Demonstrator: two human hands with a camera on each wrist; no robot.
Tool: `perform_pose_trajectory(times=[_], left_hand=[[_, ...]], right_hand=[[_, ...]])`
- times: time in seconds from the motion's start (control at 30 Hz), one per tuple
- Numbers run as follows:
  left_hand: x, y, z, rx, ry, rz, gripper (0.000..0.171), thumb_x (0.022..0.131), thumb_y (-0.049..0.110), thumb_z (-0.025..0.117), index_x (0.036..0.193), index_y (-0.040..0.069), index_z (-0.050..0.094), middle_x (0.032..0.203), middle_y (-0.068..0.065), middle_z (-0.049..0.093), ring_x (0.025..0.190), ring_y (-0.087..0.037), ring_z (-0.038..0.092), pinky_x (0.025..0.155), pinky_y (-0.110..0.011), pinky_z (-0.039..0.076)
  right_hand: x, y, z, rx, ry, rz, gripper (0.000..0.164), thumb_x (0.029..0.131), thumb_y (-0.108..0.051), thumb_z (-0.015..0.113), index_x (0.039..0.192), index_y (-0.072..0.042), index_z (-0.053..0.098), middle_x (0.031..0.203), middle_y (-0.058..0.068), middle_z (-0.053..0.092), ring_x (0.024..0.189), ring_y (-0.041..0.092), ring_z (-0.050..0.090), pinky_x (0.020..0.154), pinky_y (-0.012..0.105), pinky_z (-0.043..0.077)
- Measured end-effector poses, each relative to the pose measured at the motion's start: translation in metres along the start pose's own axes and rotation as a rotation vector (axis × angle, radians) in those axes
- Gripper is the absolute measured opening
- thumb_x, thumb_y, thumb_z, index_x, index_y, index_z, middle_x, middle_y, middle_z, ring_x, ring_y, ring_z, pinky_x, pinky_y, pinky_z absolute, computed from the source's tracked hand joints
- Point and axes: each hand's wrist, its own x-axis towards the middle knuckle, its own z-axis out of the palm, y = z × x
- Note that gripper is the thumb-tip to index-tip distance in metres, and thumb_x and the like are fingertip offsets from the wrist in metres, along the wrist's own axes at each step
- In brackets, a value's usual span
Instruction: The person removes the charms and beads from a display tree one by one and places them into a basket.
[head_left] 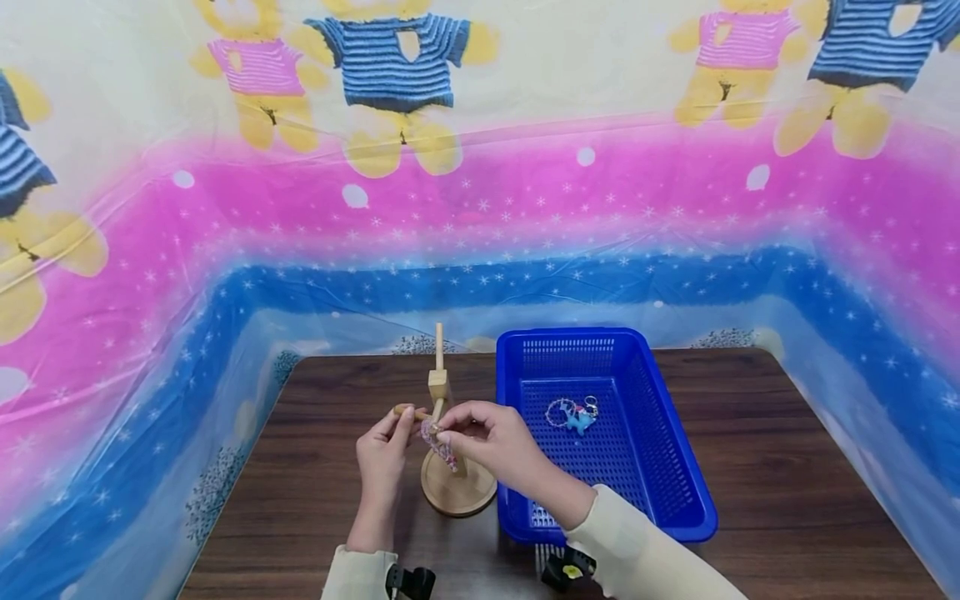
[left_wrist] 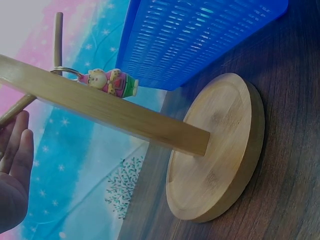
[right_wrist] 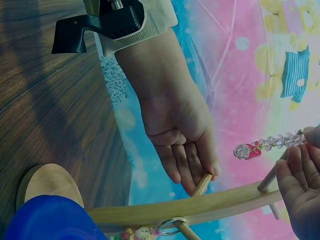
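A wooden stand with a round base [head_left: 459, 492] and side pegs stands on the table. My left hand [head_left: 382, 454] pinches the end of a peg [right_wrist: 202, 185] between thumb and fingers. In the right wrist view, my right hand [right_wrist: 305, 185] pinches the upper end of a beaded strand [right_wrist: 272, 143] of clear beads with a pink piece near its lower end. The strand hangs in front of the stand in the head view, close to the pegs. A figurine keychain [left_wrist: 112, 82] in pink and green hangs by its metal ring from another peg.
To the right of the stand sits a blue plastic basket [head_left: 678, 467], its near left side close to the round base. Inside it lie a blue figurine keychain [head_left: 580, 422] and a beaded loop [head_left: 555, 412]. A patterned curtain [head_left: 510, 200] surrounds the brown table [head_left: 757, 467].
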Motion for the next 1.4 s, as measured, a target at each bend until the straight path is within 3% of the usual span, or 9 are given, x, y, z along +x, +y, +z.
perform_pose_trajectory(times=[0.33, 0.53, 0.8, 1.0, 1.4], left_hand=[[0.001, 0.002, 0.001, 0.027, 0.029, -0.036, 0.020, 0.101, 0.006, 0.063, 0.105, -0.012, 0.072, 0.078, 0.021, 0.076, 0.072, 0.004, 0.074, 0.069, -0.014, 0.062], [0.002, 0.005, 0.005, -0.037, 0.049, -0.065, 0.015, 0.100, 0.004, 0.064, 0.097, -0.008, 0.071, 0.073, 0.018, 0.076, 0.068, 0.002, 0.074, 0.066, -0.014, 0.062], [0.001, 0.010, 0.006, -0.093, 0.073, -0.117, 0.014, 0.099, 0.000, 0.061, 0.097, -0.009, 0.071, 0.071, 0.015, 0.076, 0.065, 0.002, 0.072, 0.063, -0.013, 0.061], [0.002, 0.011, 0.006, -0.104, 0.072, -0.133, 0.019, 0.099, -0.003, 0.059, 0.107, -0.019, 0.067, 0.070, 0.016, 0.076, 0.065, 0.002, 0.073, 0.064, -0.013, 0.061], [0.002, 0.011, 0.006, -0.065, 0.069, -0.152, 0.026, 0.099, 0.000, 0.060, 0.113, -0.023, 0.064, 0.069, 0.018, 0.075, 0.066, 0.002, 0.073, 0.064, -0.013, 0.061]], right_hand=[[0.000, -0.004, -0.001, -0.016, -0.018, -0.007, 0.015, 0.095, -0.008, 0.071, 0.105, 0.002, 0.073, 0.106, 0.023, 0.074, 0.085, -0.006, 0.066, 0.078, 0.015, 0.061], [-0.002, -0.003, -0.005, -0.063, -0.060, -0.025, 0.014, 0.096, -0.010, 0.071, 0.104, 0.000, 0.074, 0.104, 0.020, 0.075, 0.085, -0.006, 0.065, 0.077, 0.016, 0.061], [-0.003, -0.006, -0.019, -0.138, -0.125, -0.002, 0.014, 0.096, -0.013, 0.071, 0.104, -0.003, 0.075, 0.103, 0.016, 0.076, 0.084, -0.003, 0.064, 0.076, 0.015, 0.059], [-0.001, -0.004, -0.036, -0.242, -0.164, 0.016, 0.014, 0.098, -0.016, 0.070, 0.105, -0.006, 0.075, 0.103, 0.011, 0.077, 0.086, -0.001, 0.066, 0.078, 0.015, 0.059], [0.004, 0.004, -0.068, -0.375, -0.145, 0.052, 0.011, 0.097, -0.014, 0.071, 0.102, -0.006, 0.076, 0.097, 0.010, 0.076, 0.078, 0.002, 0.059, 0.069, 0.017, 0.054]])
